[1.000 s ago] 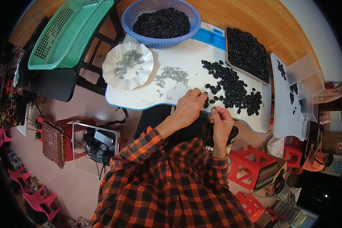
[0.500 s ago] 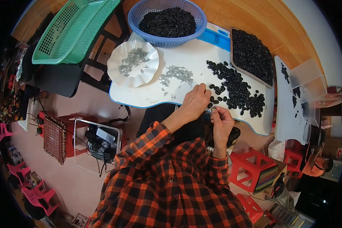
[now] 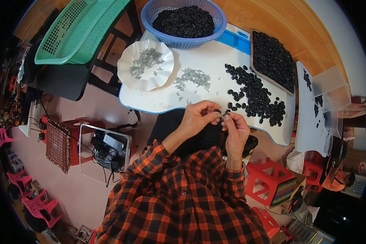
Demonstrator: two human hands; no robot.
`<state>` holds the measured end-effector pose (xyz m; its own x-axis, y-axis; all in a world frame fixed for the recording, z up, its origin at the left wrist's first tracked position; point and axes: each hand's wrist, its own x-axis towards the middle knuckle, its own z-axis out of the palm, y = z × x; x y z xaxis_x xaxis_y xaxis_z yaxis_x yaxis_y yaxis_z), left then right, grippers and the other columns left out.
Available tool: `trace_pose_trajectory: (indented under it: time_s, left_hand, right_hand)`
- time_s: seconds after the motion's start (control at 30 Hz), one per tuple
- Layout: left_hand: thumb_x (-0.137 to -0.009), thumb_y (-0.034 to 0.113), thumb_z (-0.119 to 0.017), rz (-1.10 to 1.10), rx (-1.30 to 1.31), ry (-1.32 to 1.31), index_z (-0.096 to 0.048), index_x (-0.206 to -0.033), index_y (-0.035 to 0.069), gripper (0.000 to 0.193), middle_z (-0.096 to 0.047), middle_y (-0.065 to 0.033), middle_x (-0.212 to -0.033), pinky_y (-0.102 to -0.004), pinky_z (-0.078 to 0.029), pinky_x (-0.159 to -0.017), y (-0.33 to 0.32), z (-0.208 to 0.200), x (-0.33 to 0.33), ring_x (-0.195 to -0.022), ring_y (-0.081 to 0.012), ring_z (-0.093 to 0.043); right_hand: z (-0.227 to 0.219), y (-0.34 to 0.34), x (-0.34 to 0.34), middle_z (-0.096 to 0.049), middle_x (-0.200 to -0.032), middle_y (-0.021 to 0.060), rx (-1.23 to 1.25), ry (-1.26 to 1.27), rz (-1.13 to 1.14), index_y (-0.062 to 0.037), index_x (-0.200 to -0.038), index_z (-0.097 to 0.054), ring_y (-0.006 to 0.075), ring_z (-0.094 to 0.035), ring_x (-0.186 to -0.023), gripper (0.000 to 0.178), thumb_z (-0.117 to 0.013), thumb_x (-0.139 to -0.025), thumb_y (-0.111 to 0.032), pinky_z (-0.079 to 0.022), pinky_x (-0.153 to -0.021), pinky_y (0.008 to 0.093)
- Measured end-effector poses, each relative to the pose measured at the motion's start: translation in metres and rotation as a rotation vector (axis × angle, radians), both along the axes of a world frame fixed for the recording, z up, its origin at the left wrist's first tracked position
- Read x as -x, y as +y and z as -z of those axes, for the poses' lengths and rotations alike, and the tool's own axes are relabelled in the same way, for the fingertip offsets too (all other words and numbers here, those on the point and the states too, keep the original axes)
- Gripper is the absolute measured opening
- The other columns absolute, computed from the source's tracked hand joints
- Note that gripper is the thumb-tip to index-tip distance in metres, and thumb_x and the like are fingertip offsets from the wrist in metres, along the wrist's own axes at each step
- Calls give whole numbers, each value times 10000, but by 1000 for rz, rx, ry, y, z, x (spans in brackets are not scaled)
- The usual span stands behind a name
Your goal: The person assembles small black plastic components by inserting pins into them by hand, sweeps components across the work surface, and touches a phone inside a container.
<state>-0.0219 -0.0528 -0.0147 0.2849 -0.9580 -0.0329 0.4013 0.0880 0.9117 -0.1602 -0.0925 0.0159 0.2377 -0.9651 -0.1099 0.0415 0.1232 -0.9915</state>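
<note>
Seen from the middle of the white counter (image 3: 150,99), a blue basket (image 3: 183,40) with many holes in its wall is placed at about eleven o'clock, and it is heaped with black pieces (image 3: 183,20). At nine o'clock, a white plate (image 3: 152,83) with a wavy rim is set, and a pile of small clear bits (image 3: 146,61) is contained in it. Loose clear bits (image 3: 193,79) are spread to the right of the plate. At two o'clock, a shallow tray (image 3: 271,82) is filled with black rings (image 3: 272,59), and at four o'clock a scattered heap (image 3: 256,95) of black ovals is seen.

At six o'clock, by the near edge, a black oval piece (image 3: 217,111) is grasped at the fingertips of the left hand (image 3: 197,118). It is small, smooth-looking and rounded; its finer details cannot be told. By the pinched fingers of the right hand (image 3: 236,132), just beside, a small dark piece (image 3: 227,115) is gripped, partly covered. Whether the two pieces are touching cannot be told.
</note>
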Motion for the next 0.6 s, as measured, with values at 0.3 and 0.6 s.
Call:
trace_pose_trajectory:
  time_s: [0.3,0.6]
  left_hand:
    - [-861,-17,-604,62,-16,183,-591,-1101,-49,242,-672,-120,-870,-266,-569,-703,28,-8,-10,-775,-161,-670]
    - [-860,-18,-606,-2,27,161,-585,-1115,-50,258,-665,-121,-912,-267,-568,-694,37,-4,-11,-771,-158,-666]
  right_hand:
    - [-10,11,-12,-627,-803,39,4,-57,-60,21,-959,-600,62,-553,-656,125,-619,-869,-64,-438,-583,183]
    - [-15,21,-20,-623,-809,34,104,58,-91,15,-955,-598,47,-527,-641,102,-617,-868,-34,-416,-575,168]
